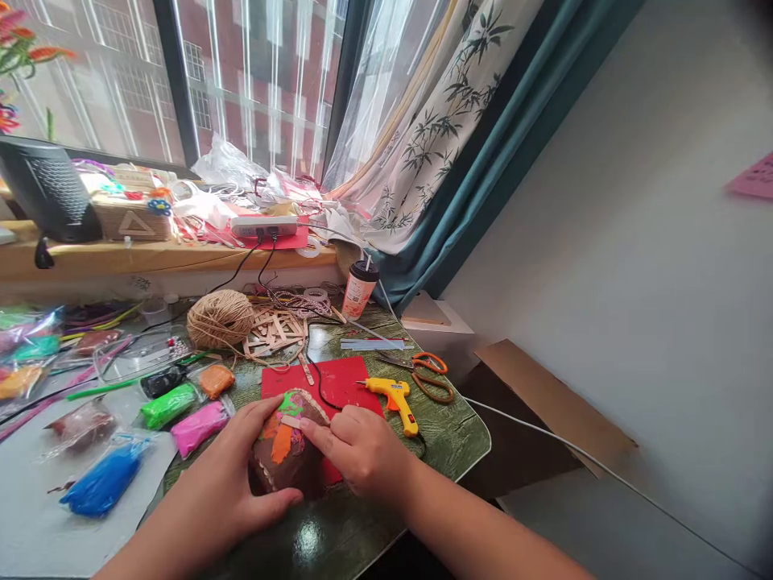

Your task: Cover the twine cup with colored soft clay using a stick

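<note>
Table [447, 459], green-marbled, carries the work; its near part shows a red sheet [341, 372] with the workpiece at its near edge. Left hand [226, 467]: fingers and thumb spread around the workpiece's left side, gripping it. Right hand [365, 451]: fingers curled, closed on a stick, index extended to its end; thumb placement unclear. Workpiece: brown lump [302, 471], between the hands; cannot tell whether it rests on the surface or is lifted. Yellow glue gun [392, 395] lies right of it, apart from both hands. Flat stick [291, 421] lies against the coloured face. Smallest: orange patch [281, 444] and green patch [293, 403], beside the stick.

Step in hand, as judged: pressing or smoothing coloured material with the stick. Such a move calls for a steady left grip and light, shallow stick pressure, sparing neighbouring patches.
</note>
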`<control>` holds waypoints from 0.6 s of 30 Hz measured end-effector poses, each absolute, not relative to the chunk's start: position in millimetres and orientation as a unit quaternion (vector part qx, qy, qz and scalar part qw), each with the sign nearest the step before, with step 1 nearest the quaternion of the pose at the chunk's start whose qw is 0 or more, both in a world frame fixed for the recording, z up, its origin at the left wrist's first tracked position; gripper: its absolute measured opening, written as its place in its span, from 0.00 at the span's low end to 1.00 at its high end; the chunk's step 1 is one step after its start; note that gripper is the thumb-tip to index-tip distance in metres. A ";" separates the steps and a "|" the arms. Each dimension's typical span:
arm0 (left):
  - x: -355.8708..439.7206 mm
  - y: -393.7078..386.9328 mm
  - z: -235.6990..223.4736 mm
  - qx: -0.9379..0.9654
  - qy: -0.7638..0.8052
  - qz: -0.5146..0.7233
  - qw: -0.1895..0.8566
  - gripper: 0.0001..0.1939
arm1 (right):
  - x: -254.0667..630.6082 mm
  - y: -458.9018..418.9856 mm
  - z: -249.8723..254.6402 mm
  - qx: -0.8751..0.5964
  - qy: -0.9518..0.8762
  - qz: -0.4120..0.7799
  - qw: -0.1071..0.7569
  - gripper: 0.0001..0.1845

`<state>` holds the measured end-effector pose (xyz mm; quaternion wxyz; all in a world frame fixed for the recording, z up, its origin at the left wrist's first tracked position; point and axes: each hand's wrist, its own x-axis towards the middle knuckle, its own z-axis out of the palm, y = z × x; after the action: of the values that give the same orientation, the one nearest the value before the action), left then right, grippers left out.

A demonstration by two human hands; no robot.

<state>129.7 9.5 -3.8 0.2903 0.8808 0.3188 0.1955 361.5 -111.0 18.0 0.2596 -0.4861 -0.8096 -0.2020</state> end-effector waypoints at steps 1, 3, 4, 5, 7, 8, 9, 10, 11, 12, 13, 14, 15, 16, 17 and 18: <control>130.1 9.7 -3.7 0.882 0.317 0.197 0.289 0.46 | 361.3 -111.5 18.1 -0.491 -0.808 -0.201 0.256 0.22; 131.0 10.1 -2.7 0.882 0.314 0.200 0.288 0.46 | 360.8 -112.6 18.9 -0.501 -0.806 -0.199 0.244 0.22; 131.5 10.2 -1.8 0.883 0.312 0.201 0.289 0.45 | 360.7 -112.9 19.6 -0.506 -0.805 -0.197 0.236 0.22; 131.9 10.3 -0.7 0.882 0.311 0.201 0.290 0.45 | 360.6 -113.1 20.4 -0.511 -0.805 -0.196 0.229 0.22; 132.4 10.3 1.5 0.882 0.310 0.199 0.294 0.45 | 360.6 -113.0 21.9 -0.513 -0.804 -0.200 0.223 0.22; 132.5 10.3 2.4 0.882 0.310 0.198 0.295 0.46 | 360.8 -112.7 22.4 -0.512 -0.804 -0.204 0.223 0.22; 132.5 10.3 2.9 0.882 0.311 0.196 0.296 0.46 | 360.9 -112.3 22.8 -0.510 -0.803 -0.208 0.226 0.22; 132.3 10.3 3.0 0.882 0.310 0.194 0.296 0.46 | 361.0 -112.0 23.1 -0.508 -0.802 -0.212 0.231 0.22; 132.0 10.4 2.8 0.883 0.310 0.193 0.296 0.46 | 361.2 -111.7 23.1 -0.507 -0.802 -0.214 0.234 0.22; 131.6 10.5 2.1 0.884 0.309 0.192 0.295 0.45 | 361.3 -111.6 23.1 -0.507 -0.801 -0.213 0.235 0.21; 131.2 10.7 1.2 0.885 0.309 0.190 0.293 0.45 | 361.5 -111.5 22.9 -0.508 -0.802 -0.212 0.233 0.21; 130.8 10.9 0.1 0.885 0.308 0.188 0.292 0.45 | 361.7 -111.5 22.7 -0.509 -0.802 -0.210 0.229 0.20; 130.5 11.1 -1.0 0.886 0.308 0.186 0.292 0.45 | 361.9 -111.5 22.5 -0.509 -0.804 -0.209 0.224 0.20; 130.4 11.3 -2.0 0.887 0.308 0.184 0.292 0.45 | 362.2 -111.4 22.3 -0.509 -0.806 -0.208 0.218 0.20; 130.5 11.5 -2.6 0.887 0.308 0.181 0.292 0.45 | 362.6 -111.1 22.2 -0.508 -0.808 -0.208 0.214 0.20; 130.7 11.6 -2.8 0.887 0.309 0.180 0.294 0.45 | 363.0 -110.6 22.3 -0.508 -0.810 -0.208 0.209 0.20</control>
<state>130.7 11.6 -2.8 0.2937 0.8865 0.3088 0.1802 363.0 -110.6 22.3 0.2086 -0.5076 -0.8097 -0.2080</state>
